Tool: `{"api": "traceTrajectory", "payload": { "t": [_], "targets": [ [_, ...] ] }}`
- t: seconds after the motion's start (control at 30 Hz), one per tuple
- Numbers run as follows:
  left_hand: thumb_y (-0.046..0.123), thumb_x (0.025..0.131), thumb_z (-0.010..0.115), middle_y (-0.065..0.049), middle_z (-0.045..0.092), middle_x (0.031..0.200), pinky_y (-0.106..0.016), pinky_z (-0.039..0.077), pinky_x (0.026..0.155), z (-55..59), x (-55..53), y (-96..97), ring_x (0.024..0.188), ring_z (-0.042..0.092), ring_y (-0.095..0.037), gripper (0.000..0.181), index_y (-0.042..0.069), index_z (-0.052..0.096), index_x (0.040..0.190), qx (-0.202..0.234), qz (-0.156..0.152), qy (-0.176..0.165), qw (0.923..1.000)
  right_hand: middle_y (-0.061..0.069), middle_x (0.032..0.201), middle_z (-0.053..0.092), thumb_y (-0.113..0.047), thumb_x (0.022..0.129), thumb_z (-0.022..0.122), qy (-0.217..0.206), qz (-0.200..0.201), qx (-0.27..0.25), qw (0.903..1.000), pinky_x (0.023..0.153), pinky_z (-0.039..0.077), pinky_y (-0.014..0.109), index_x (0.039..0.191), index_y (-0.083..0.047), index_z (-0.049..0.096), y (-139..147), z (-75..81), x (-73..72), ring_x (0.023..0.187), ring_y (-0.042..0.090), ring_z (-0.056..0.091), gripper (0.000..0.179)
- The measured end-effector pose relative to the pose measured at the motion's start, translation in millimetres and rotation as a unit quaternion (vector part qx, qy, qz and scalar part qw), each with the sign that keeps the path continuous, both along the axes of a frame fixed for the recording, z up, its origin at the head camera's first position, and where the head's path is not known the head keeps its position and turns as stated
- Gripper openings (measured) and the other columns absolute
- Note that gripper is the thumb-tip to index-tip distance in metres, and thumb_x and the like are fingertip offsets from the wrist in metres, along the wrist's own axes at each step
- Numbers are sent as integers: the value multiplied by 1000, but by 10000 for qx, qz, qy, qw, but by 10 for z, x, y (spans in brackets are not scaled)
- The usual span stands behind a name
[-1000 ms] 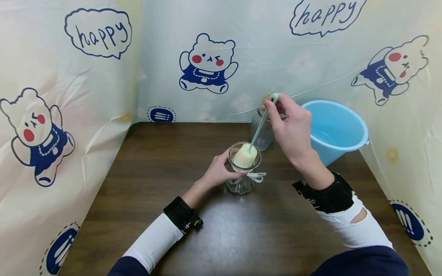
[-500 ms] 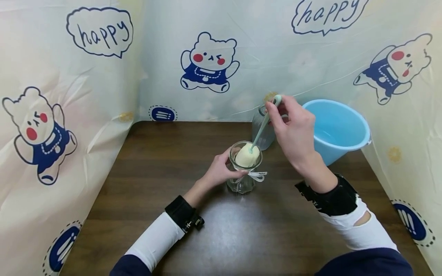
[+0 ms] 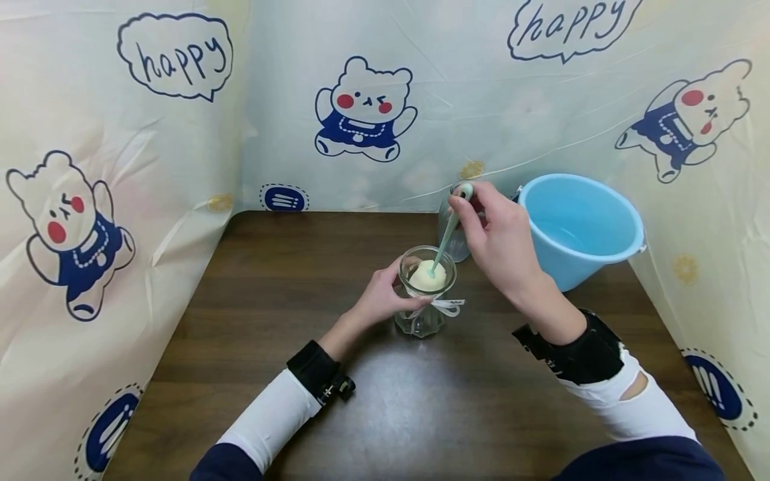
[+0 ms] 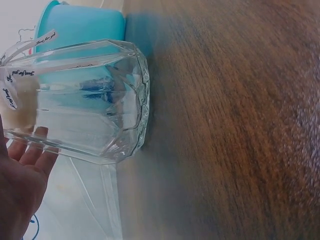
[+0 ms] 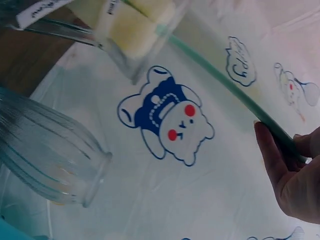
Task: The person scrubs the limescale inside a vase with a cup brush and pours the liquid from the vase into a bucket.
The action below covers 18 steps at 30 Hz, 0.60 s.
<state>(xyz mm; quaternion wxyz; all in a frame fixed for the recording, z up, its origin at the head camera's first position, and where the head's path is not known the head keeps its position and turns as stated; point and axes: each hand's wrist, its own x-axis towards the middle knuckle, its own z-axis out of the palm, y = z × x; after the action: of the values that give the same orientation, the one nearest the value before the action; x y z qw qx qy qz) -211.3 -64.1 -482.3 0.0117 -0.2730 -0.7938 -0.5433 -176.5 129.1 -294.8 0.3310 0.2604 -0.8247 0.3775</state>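
A clear glass jar (image 3: 423,325) with a flared rim and a white printed ribbon bow (image 3: 448,307) stands upright on the table. My left hand (image 3: 380,294) grips its neck from the left, thumb in front. Inside the mouth sits the pale yellow sponge head (image 3: 428,275) of a sponge bottle brush. Its thin green handle (image 3: 446,237) slants up to the right, where my right hand (image 3: 502,244) pinches the upper end between thumb and fingers. Through the glass in the left wrist view, the sponge (image 4: 22,107) fills the neck, above the hollow lower body.
Behind my right hand, a second ribbed glass vase (image 5: 55,150) stands near the table's back edge. A light blue bucket (image 3: 580,257) stands at the back right. Printed curtain (image 3: 361,180) encloses the dark wooden table (image 3: 289,267) at the back and sides.
My right hand has come down and slightly left, pushing the sponge deeper into the jar's mouth. The left hand and the jar hold nearly still.
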Motion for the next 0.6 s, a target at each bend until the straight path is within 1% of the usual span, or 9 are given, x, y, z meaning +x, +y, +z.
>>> {"api": "traceTrajectory", "payload": {
  "t": [0.13,0.27,0.4,0.47,0.5,0.6],
  "targets": [
    [35,69,84,-1,65,123,-35,54,89,-2,-2,4,104,62,-8,77,15,52,136,24,-15,-49,10000,9,79,62,-17,96,60,-42,133,-9,9999,54,43,23,101,1,63,13,68,44,64,11,50,20],
    [31,70,84,0,65,121,-34,54,88,25,26,7,102,62,-7,73,17,52,135,14,-19,-84,10000,7,83,62,-14,96,58,-178,396,94,9990,54,45,24,101,0,62,13,12,44,65,10,50,15],
    [23,72,83,-4,67,118,-37,54,85,174,112,24,99,63,-10,67,10,54,132,89,-98,0,9999,7,87,67,-10,96,58,-431,874,231,9950,57,49,25,101,-3,63,18,-103,39,67,9,53,10],
    [20,73,82,-7,68,118,-40,54,85,254,151,25,98,63,-11,67,7,54,132,122,-128,41,9998,6,87,68,-9,95,59,-535,1091,241,9923,59,52,27,101,-4,63,26,-132,46,68,9,55,8],
    [19,73,82,-8,68,118,-41,54,85,291,166,24,98,63,-12,67,5,54,132,135,-139,46,9998,5,88,68,-9,95,60,-578,1199,218,9909,62,53,27,101,-4,64,29,-132,52,70,10,57,8],
    [19,73,82,-8,67,118,-44,54,85,329,175,16,98,63,-12,68,5,53,133,112,-114,10,9999,3,88,68,-9,94,60,-665,1436,109,9873,67,55,28,101,-5,64,38,-106,56,74,10,59,8]
  ]
}}
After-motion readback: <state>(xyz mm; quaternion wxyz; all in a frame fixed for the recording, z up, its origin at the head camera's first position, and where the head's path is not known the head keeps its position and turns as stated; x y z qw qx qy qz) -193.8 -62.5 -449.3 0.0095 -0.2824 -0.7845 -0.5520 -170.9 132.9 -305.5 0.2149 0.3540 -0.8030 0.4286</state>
